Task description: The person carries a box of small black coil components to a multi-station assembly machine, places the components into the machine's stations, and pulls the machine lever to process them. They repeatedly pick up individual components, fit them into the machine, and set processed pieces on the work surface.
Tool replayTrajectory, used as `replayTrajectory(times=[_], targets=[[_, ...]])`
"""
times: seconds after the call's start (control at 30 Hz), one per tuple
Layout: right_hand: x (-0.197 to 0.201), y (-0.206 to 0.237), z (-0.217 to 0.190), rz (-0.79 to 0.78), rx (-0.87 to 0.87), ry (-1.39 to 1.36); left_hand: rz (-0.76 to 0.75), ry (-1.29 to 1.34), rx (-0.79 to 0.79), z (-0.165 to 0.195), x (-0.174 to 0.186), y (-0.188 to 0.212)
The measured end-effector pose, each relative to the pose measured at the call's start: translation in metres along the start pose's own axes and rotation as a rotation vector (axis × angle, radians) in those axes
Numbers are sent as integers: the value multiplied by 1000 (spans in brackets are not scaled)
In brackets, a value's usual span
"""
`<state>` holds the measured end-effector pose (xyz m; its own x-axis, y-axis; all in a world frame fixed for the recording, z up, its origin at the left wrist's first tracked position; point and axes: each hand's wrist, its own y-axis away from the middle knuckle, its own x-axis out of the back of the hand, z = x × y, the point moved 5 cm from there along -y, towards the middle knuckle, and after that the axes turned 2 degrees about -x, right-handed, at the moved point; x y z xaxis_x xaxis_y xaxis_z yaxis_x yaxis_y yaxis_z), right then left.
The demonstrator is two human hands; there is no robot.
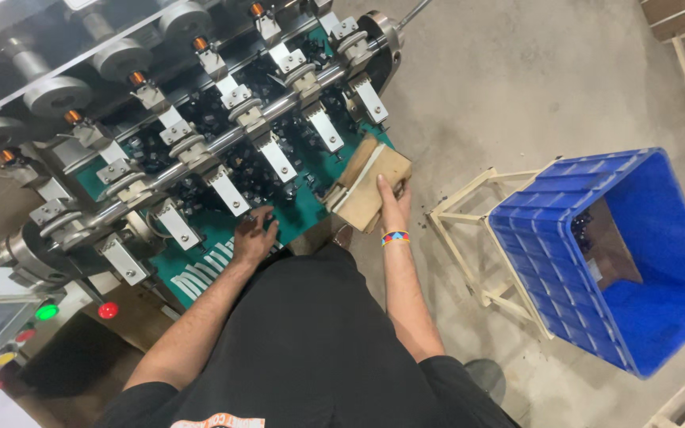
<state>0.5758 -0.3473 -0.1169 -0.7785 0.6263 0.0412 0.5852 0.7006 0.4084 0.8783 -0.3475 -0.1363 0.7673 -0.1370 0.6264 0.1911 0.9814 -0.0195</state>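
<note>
Right now my right hand (394, 208) grips a wooden scoop-like box (369, 188), fingers closed on it, at the green machine bed's (223, 246) edge. My left hand (254, 238) lies flat, fingers spread, on the bed w/ small dark parts (255, 178), probably clips. Metal brackets (277, 157) crowd in front; blue crate (620, 254) on wooden stand (477, 238) to my right.

The grey concrete floor (517, 87) carries a pale wooden frame stand (469, 230), which holds a tilted blue plastic crate (660, 261)
</note>
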Motion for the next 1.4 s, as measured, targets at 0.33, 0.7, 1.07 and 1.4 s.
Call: replayTrajectory(times=[0.33, 0.7, 1.07, 1.4], targets=[[58, 12, 28, -166, -338, -603, -196, 85, 10, -1, -29, 10], [405, 1, -107, 302, 294, -1029, -372, 209, 58, -6, -50, 10], [195, -48, -52, 20, -184, -225, -365, 211, 134, 3, -47, 6], [-81, 20, -26, -535, 303, 1290, -363, 24, 405, -3, -30, -7]])
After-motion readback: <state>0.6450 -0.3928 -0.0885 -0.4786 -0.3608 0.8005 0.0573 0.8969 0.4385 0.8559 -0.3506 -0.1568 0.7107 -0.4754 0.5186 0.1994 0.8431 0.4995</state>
